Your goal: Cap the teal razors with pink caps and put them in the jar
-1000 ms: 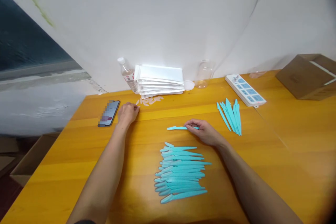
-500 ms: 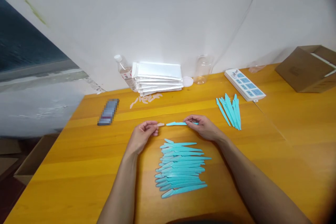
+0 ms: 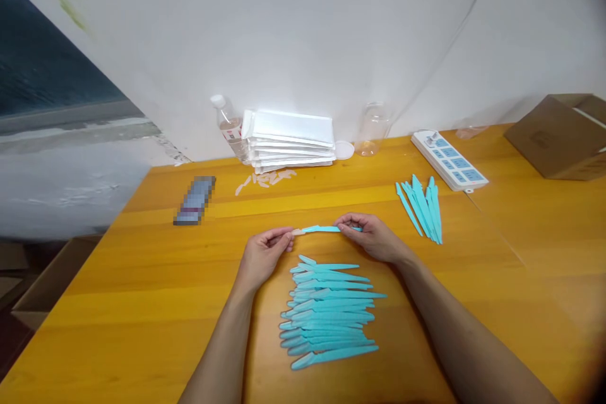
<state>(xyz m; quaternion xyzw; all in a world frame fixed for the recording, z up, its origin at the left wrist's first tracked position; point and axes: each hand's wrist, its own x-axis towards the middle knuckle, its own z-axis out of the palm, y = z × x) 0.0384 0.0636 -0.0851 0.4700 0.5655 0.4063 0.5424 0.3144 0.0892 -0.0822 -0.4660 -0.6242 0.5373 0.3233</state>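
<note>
Between finger and thumb, my left hand (image 3: 267,254) pinches a small clear blade cover (image 3: 297,231). My right hand (image 3: 367,235) grips the handle of a turquoise eyebrow razor (image 3: 324,228), its head pointing left. The cover meets the tip of the razor's head; how far it goes over the blade is too small to tell. Below my hands lies a row of several turquoise razors (image 3: 331,312), heads to the left, with clear covers visible on some. Beyond my right hand, a smaller bunch of razors (image 3: 423,208) fans out on the table.
Loose clear covers (image 3: 265,179) lie before a stack of white packets (image 3: 288,132). A bottle (image 3: 230,129), a clear jar (image 3: 372,129) and its lid (image 3: 344,150) stand by the wall. Further out are a phone (image 3: 194,201), a power strip (image 3: 449,161) and a cardboard box (image 3: 553,139).
The gap between cover and razor has closed: the cover now touches the razor's head. Both hands keep their grips. The view has shifted slightly.
</note>
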